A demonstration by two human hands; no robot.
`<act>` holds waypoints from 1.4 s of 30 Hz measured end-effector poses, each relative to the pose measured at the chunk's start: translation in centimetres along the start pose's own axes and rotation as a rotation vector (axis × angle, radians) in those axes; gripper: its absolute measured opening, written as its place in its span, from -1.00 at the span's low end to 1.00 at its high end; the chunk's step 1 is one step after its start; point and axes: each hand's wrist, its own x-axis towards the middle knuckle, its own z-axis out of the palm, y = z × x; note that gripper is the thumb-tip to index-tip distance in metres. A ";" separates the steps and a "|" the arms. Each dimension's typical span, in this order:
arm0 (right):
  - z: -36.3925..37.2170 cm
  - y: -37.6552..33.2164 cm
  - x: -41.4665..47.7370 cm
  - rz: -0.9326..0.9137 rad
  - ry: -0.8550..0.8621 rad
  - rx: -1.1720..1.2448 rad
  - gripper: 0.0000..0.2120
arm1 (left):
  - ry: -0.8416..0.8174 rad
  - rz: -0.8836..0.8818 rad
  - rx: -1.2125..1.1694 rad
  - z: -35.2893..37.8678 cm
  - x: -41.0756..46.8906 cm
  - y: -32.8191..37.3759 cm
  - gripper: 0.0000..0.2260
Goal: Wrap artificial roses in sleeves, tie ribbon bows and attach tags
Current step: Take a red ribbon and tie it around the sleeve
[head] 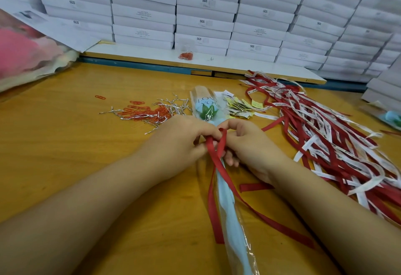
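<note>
One blue rose in a clear sleeve lies mid-table, and the sleeve's print reads "LOV… YOU". The left hand and right hand both pinch one red ribbon at the rose's neck, two tails trailing. Left of the rose lies broad open table, then paper clips. Right of it, tags and a ribbon heap crowd the surface. Behind it stand boxes marked "SGS".
</note>
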 end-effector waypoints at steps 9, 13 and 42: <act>-0.4 -0.2 -0.1 0.026 -0.039 0.053 -0.90 | -0.020 -0.142 -0.168 1.1 0.2 0.3 -0.83; -0.7 -0.3 -0.4 0.042 -0.063 0.068 -0.82 | -0.065 -0.186 -0.264 1.4 0.3 0.3 -0.84; -0.5 -1.0 -1.8 -0.266 0.090 -0.521 -0.94 | -0.149 -0.616 -0.742 0.6 0.7 0.6 -0.75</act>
